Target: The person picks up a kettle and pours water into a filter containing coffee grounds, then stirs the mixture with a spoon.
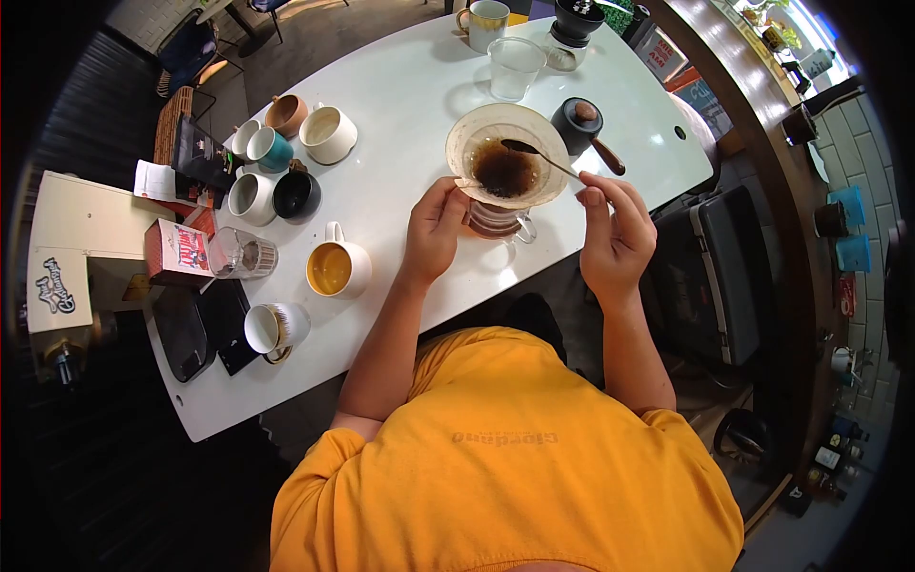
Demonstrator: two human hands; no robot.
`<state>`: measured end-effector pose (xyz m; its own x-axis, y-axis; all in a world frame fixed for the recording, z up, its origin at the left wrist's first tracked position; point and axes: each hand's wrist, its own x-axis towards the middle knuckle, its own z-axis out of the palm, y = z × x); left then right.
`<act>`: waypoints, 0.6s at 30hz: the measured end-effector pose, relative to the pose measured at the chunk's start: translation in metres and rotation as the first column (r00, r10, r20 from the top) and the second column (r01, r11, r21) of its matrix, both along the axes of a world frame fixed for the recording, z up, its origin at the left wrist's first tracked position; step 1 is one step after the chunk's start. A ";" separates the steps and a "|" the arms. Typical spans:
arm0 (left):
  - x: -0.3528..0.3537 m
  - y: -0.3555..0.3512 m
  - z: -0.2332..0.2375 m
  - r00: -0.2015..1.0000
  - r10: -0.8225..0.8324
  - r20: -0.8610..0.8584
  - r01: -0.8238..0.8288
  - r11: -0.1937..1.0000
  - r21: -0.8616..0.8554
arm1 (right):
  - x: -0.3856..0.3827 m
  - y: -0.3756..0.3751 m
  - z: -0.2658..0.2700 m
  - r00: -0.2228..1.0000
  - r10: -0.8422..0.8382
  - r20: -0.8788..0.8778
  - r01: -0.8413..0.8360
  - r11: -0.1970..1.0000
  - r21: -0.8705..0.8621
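A coffee dripper (464, 153) lined with a pale paper filter sits on a glass server (496, 221), whose clear handle points to the right. Dark wet coffee (505, 170) with bubbles fills the bottom of the filter. My left hand (436, 232) grips the dripper at its near left rim, thumb and fingers closed. Between thumb and fingertips, my right hand (618, 229) pinches the end of a long-handled spoon (551, 159); its dark bowl hangs over the coffee, inside the filter's rim. Behind the spoon stands a dark kettle-like pot (578, 127) with a wooden handle.
Several cups crowd the left, among them a teal cup (272, 150) and a black cup (296, 194). A mug of yellowish liquid (339, 268) stands near my left forearm. Farther back are a clear plastic cup (516, 69) and a coffee grinder (575, 24). A dark tray (181, 329) lies at the left edge.
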<state>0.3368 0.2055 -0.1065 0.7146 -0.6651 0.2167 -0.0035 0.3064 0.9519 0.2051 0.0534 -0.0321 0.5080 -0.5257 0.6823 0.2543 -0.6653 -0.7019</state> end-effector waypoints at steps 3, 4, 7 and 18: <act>0.000 0.000 -0.001 1.000 -0.001 -0.001 0.001 1.000 0.001 | 0.003 -0.003 -0.002 1.000 -0.012 -0.013 0.011 0.998 -0.057; 0.001 0.000 -0.001 1.000 -0.005 -0.001 0.005 1.000 -0.002 | 0.004 -0.003 -0.002 1.000 -0.013 -0.019 0.012 0.997 -0.073; 0.000 0.000 0.001 1.000 0.002 -0.013 -0.002 1.000 0.017 | 0.006 -0.004 -0.003 0.999 -0.017 -0.039 0.012 0.994 -0.111; 0.001 0.000 -0.002 1.000 0.000 0.000 0.000 1.000 0.009 | 0.007 -0.001 0.000 0.985 0.032 -0.167 -0.056 0.988 -0.142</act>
<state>0.3375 0.2056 -0.1085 0.7145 -0.6671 0.2108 -0.0030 0.2983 0.9545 0.2117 0.0524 -0.0318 0.6396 -0.4014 0.6555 0.1754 -0.7541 -0.6329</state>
